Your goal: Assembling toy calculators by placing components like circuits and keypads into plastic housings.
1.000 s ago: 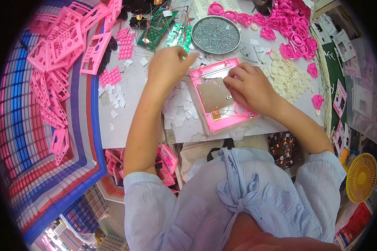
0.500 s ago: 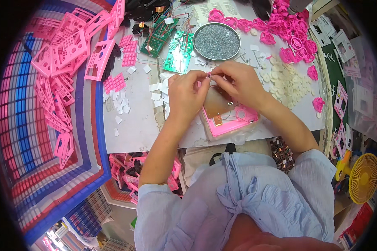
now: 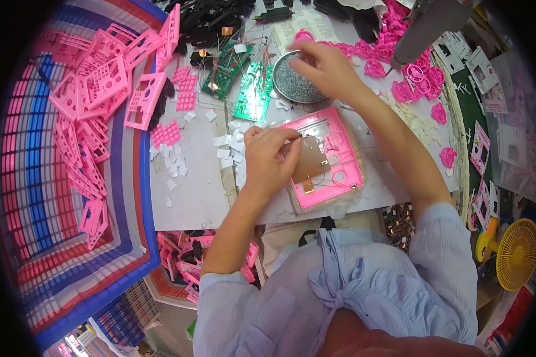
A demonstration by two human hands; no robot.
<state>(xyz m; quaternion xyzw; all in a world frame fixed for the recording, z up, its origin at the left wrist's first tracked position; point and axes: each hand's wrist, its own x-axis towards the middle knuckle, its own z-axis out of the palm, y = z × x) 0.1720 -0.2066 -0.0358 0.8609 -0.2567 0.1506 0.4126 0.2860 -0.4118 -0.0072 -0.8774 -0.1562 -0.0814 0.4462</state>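
My left hand (image 3: 271,156) is curled at the left edge of a brown circuit board (image 3: 311,159). Its thumb and forefinger close towards each other; whatever lies between them is hidden. The board rests inside a pink plastic housing (image 3: 343,138), which lies tilted on the table in front of me with thin wires and a small copper-coloured piece (image 3: 307,187) in it. My right hand (image 3: 327,70) reaches over a round metal tin (image 3: 276,87) full of tiny grey screws (image 3: 293,89). Its thumb and fingers are bent but apart, with nothing visible in them.
A dark power screwdriver (image 3: 426,33) hangs at the upper right, above pink rings (image 3: 420,74) and pale discs (image 3: 420,125). Green circuit boards (image 3: 254,92) with wires lie left of the tin, near white paper pieces (image 3: 223,140). Pink frames (image 3: 104,83) fill a crate at left.
My right hand has left the left hand and moved up over the tin. The left hand has come down slightly. More of the pink housing shows, and the screwdriver hangs lower in view.
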